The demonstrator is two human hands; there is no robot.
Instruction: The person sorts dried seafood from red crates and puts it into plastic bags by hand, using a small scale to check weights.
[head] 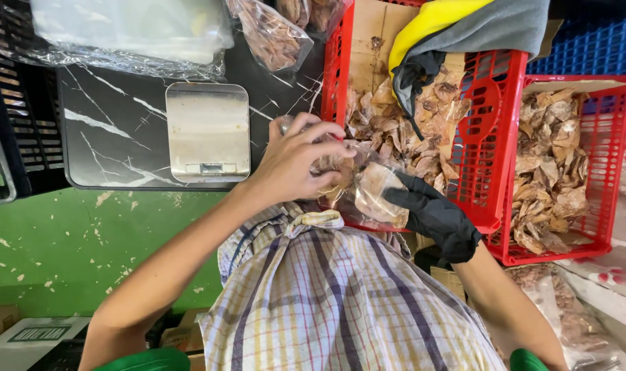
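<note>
nearest the camera, a checked cloth [340,302] in pale yellow, purple and red stripes is lying over the person's lap, with a green floor [59,247] showing to the left of it. just above the cloth both hands are meeting on a clear plastic bag [361,189] filled with brown dried pieces. the left hand [296,161], bare, is curling its fingers closed around the top of the bag, pinching the mouth together. the right hand [433,216], wearing a black glove, is cupping the lower side of the bag, with its fingers pressing against the plastic and gripping it. the bag is being held between the two hands, over the near edge of a red crate [488,137].

that crate is holding a heap of the same dried pieces [409,134], with cardboard lining its back and a yellow and grey cloth [464,27] draping over its far rim. just beside it on the right, a second red crate [608,158] is carrying another heap of dried pieces.

left of the hands, a small metal scale [208,132] is sitting on a black marble-patterned surface [114,130]. farther back, another filled clear bag [272,34] is lying near the first crate, and a clear plastic container [127,27] is resting at the far left, beside a black crate [17,117].
</note>
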